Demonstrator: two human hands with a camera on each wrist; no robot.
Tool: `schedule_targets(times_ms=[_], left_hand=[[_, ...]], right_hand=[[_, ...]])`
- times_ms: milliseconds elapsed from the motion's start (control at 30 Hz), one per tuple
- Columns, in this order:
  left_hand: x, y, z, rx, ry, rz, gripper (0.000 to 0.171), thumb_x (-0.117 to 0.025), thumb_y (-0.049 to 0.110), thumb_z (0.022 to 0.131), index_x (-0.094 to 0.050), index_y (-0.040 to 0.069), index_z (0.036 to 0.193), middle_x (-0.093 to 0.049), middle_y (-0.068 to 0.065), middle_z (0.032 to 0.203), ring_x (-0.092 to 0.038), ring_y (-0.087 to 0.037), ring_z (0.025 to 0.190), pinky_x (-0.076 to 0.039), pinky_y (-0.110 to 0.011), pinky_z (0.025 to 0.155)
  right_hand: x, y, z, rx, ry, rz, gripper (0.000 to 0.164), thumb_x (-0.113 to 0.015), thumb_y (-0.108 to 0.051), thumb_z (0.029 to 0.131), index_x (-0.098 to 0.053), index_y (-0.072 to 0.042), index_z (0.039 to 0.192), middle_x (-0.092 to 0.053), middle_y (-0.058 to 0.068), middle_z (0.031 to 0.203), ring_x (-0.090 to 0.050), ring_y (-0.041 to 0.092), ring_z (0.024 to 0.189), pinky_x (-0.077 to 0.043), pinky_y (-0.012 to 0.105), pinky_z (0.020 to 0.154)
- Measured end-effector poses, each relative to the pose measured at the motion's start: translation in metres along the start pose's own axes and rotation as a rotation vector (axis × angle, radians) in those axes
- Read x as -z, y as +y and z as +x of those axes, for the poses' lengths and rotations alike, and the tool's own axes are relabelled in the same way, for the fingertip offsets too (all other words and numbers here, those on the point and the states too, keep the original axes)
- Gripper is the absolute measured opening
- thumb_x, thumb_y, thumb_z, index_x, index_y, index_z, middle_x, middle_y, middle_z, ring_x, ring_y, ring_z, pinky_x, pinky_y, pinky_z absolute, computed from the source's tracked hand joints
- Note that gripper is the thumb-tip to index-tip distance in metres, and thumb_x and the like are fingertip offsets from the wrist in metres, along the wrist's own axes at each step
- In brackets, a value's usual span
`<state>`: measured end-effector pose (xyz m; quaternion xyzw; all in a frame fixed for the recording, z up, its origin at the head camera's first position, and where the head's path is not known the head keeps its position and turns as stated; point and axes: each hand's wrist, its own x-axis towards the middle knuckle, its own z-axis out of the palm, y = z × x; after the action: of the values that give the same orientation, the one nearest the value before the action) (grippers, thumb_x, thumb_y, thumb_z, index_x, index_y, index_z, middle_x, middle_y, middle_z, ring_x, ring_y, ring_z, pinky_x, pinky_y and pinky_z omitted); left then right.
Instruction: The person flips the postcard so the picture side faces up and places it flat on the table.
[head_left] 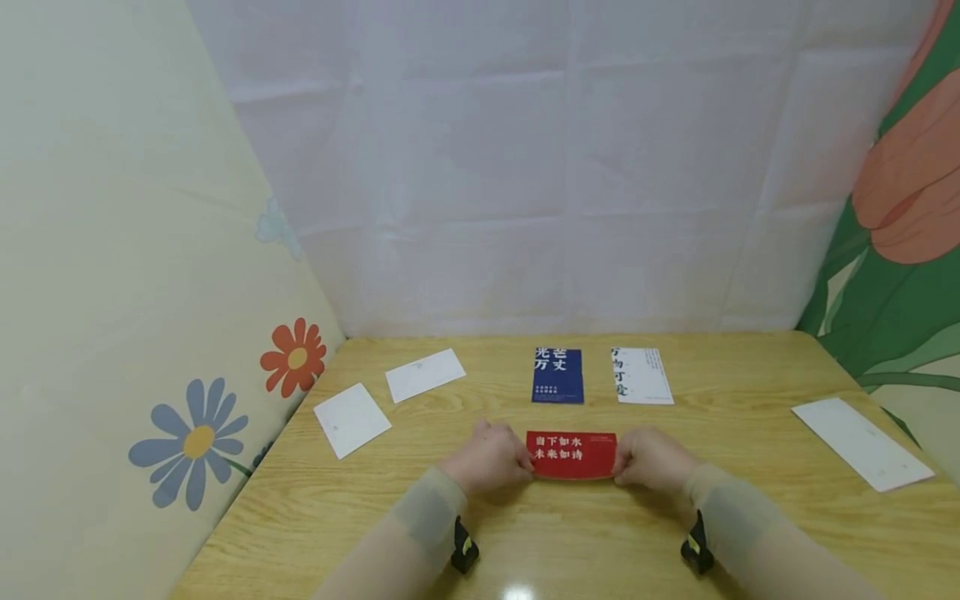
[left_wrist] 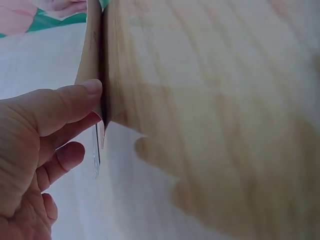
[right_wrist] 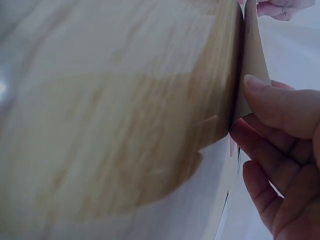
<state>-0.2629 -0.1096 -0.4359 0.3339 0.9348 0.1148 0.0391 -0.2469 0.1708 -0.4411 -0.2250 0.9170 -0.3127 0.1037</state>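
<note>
Both hands hold a red card [head_left: 572,455] with white lettering, low over the wooden table. My left hand [head_left: 495,457] pinches its left end, and my right hand [head_left: 651,458] pinches the right end. In the left wrist view, the thumb of the left hand [left_wrist: 50,125] lies on the card's pale back [left_wrist: 89,55]. A matching pinch by the right hand [right_wrist: 285,130] shows in the right wrist view, where the card's back [right_wrist: 254,55] curves slightly. Just beyond the red card lie a blue card [head_left: 558,379] and a white card with dark lettering [head_left: 647,377].
On the wooden table [head_left: 558,542], a white card [head_left: 425,375] and another white card [head_left: 351,421] lie toward the left. A longer white card [head_left: 862,443] lies near the right edge. A white cloth [head_left: 570,167] hangs behind, with flower-patterned panels at both sides.
</note>
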Motion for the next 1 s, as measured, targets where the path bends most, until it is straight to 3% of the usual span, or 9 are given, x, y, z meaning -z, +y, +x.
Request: schedule_targets(times_ms=[333, 533, 667, 833, 1000], left_hand=[[-0.003, 0.001, -0.003, -0.002, -0.023, 0.037, 0.004, -0.076, 0.031, 0.081, -0.078, 0.029, 0.085, -0.067, 0.023, 0.089, -0.051, 0.001, 0.083, -0.028, -0.032, 0.079], [-0.002, 0.004, -0.005, 0.005, -0.038, 0.073, 0.008, -0.075, 0.033, 0.082, -0.078, 0.029, 0.089, -0.068, 0.020, 0.096, -0.049, 0.000, 0.085, -0.028, -0.033, 0.081], [-0.001, 0.007, -0.006, -0.005, -0.043, 0.109, 0.011, -0.074, 0.033, 0.083, -0.078, 0.027, 0.092, -0.069, 0.018, 0.099, -0.048, -0.002, 0.084, -0.028, -0.032, 0.080], [-0.002, 0.010, -0.007, -0.018, -0.051, 0.141, 0.012, -0.073, 0.036, 0.084, -0.078, 0.028, 0.093, -0.069, 0.018, 0.102, -0.048, -0.002, 0.084, -0.027, -0.031, 0.078], [-0.003, 0.012, -0.008, -0.016, -0.062, 0.143, 0.013, -0.071, 0.038, 0.085, -0.077, 0.030, 0.093, -0.068, 0.018, 0.104, -0.047, -0.002, 0.084, -0.028, -0.030, 0.078]], right_hand=[[-0.003, -0.004, -0.001, 0.114, -0.023, -0.224, 0.015, -0.077, -0.007, 0.075, -0.068, -0.017, 0.071, -0.060, -0.012, 0.075, -0.057, 0.012, 0.075, -0.048, 0.038, 0.075], [-0.005, -0.009, -0.002, 0.153, -0.047, -0.287, 0.013, -0.076, -0.018, 0.080, -0.066, -0.021, 0.072, -0.056, -0.014, 0.076, -0.053, 0.007, 0.072, -0.047, 0.033, 0.070], [-0.012, -0.019, -0.001, 0.127, -0.056, -0.360, 0.005, -0.071, -0.024, 0.085, -0.070, -0.021, 0.088, -0.061, -0.010, 0.091, -0.060, 0.012, 0.085, -0.049, 0.037, 0.081], [-0.027, -0.039, -0.004, 0.054, -0.098, -0.523, 0.034, -0.061, -0.021, 0.092, -0.064, -0.023, 0.126, -0.060, 0.002, 0.126, -0.063, 0.028, 0.104, -0.048, 0.046, 0.089], [-0.035, -0.054, -0.009, 0.046, -0.102, -0.649, 0.038, -0.055, -0.017, 0.095, -0.060, -0.026, 0.132, -0.057, 0.007, 0.133, -0.064, 0.034, 0.100, -0.049, 0.048, 0.086]])
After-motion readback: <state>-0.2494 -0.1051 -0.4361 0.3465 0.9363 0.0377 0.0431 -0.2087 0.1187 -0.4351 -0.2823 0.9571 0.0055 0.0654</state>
